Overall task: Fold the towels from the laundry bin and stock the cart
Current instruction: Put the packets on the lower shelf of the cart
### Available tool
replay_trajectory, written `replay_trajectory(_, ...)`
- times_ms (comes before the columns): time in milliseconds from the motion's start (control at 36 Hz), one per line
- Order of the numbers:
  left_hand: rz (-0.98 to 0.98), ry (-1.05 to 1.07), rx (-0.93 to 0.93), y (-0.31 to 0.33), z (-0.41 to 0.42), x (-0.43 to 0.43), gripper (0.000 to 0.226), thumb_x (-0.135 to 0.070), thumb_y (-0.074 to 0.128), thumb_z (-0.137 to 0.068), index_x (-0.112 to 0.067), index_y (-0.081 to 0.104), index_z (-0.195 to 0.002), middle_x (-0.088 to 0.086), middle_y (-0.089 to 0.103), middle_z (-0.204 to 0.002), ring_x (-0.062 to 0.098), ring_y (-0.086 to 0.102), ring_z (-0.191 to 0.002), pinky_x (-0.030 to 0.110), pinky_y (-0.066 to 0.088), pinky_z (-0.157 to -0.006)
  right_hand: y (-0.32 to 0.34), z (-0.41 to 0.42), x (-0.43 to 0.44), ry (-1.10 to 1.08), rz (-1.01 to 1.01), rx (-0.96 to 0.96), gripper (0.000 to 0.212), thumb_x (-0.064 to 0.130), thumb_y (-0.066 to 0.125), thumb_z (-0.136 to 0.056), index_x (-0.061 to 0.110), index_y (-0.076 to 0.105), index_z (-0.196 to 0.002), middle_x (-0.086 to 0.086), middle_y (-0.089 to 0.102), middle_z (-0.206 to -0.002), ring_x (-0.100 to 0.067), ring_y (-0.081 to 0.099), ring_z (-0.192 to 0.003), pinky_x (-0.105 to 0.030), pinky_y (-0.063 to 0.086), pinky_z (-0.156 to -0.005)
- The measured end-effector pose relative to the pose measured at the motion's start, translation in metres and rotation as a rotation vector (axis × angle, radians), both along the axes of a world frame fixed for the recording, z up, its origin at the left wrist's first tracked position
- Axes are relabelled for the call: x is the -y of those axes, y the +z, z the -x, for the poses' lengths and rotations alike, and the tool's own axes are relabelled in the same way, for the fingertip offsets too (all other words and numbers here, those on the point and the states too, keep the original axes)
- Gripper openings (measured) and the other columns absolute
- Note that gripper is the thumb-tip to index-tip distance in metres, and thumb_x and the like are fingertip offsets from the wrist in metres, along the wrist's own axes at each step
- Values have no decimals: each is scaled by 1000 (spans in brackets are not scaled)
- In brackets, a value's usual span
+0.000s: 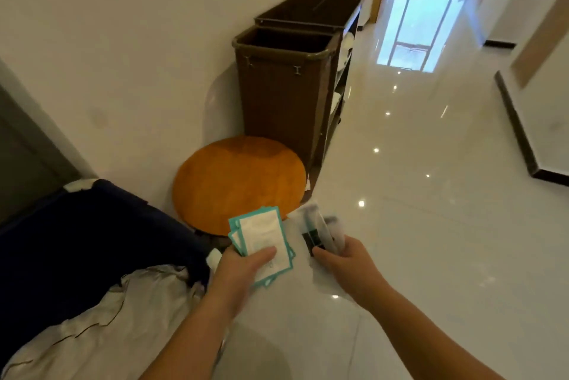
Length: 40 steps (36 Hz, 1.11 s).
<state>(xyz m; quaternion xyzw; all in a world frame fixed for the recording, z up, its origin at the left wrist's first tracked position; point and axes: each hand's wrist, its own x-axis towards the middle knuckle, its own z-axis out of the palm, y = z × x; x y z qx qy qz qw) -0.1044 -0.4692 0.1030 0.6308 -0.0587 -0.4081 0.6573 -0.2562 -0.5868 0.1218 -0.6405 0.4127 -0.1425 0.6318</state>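
1. Left hand [243,265]: pinches fanned teal-edged white paper sachets [264,238].
2. Right hand [345,259]: grips blurred clear plastic packets [317,222].
3. Brown plastic cart [277,87]: against wall [123,41], behind round orange stool [237,182].
4. Navy fabric laundry bin [77,225]: lower left.

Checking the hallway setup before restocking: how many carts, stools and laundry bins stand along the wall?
Cart: 1
Stool: 1
Laundry bin: 1
Total: 3
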Motion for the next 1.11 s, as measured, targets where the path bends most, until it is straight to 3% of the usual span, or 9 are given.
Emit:
replay_trajectory(167, 21, -85, -28, -1, 57, 97, 30, 11, 68, -78, -10, 67, -98, 11, 75, -92, 28, 72, -84, 40, 58, -75, 2, 66, 95, -160, 20, -16, 18, 16, 67, -87, 16, 65, -105, -7, 70, -92, -22, 68, -85, -38, 58, -78)
replay_trajectory(250, -5, -107, -50, -8, 67, 133, 34, 12, 69, -77, -7, 66, -105, 16, 74, -98, 36, 70, -92, 50, 55, -85, 2, 86, 137, -223, 3, 8, 19, 12, 68, -85, 13, 67, -104, -10, 71, -91, -26, 69, -83, -44, 58, -78)
replay_trajectory(333, -33, -97, -65, -17, 66, 171, 36, 12, 69, -75, -1, 65, -108, 22, 71, -104, 41, 67, -96, 55, 51, -90, -3, 98, 175, -265, -19, 18, 19, 10, 67, -86, 12, 66, -105, -10, 71, -89, -27, 68, -83, -40, 58, -74)
replay_trajectory(500, -64, -125, -29, -37, 50, 263, 35, 9, 71, -76, 1, 65, -109, 18, 72, -100, 33, 70, -88, 39, 59, -71, -20, 93, 255, -295, -40, 10, 20, 4, 62, -87, 14, 65, -104, -11, 69, -94, -27, 67, -87, -38, 57, -77)
replay_trajectory(639, -57, -185, -16, -52, 22, 359, 37, 6, 72, -77, -5, 63, -112, 15, 72, -102, 32, 70, -91, 40, 57, -76, -28, 64, 346, -343, -28, 16, 22, -1, 61, -86, 16, 65, -100, -9, 70, -90, -21, 67, -81, -27, 54, -66)
replay_trajectory(750, -73, -226, -5, -57, -7, 443, 35, 3, 75, -76, -6, 66, -108, 16, 73, -101, 31, 71, -89, 42, 57, -79, -25, 39, 426, -373, -16, -16, 24, 1, 61, -87, 15, 65, -106, -9, 70, -94, -24, 67, -87, -33, 55, -75)
replay_trajectory(917, -9, -309, -8, -42, -43, 559, 35, 9, 70, -77, -10, 64, -105, 10, 74, -96, 25, 72, -82, 27, 57, -61, -11, 15, 526, -417, 40, -28, 23, 4, 62, -88, 24, 64, -98, -5, 70, -94, -22, 67, -89, -37, 55, -81)
replay_trajectory(1111, 2, -316, -9, -47, -61, 663, 33, 8, 70, -79, -8, 64, -107, 11, 74, -99, 26, 71, -87, 30, 59, -69, -13, -3, 625, -478, 10, -10, 25, 2, 64, -87, 26, 62, -93, -4, 69, -93, -19, 66, -85, -28, 53, -72)
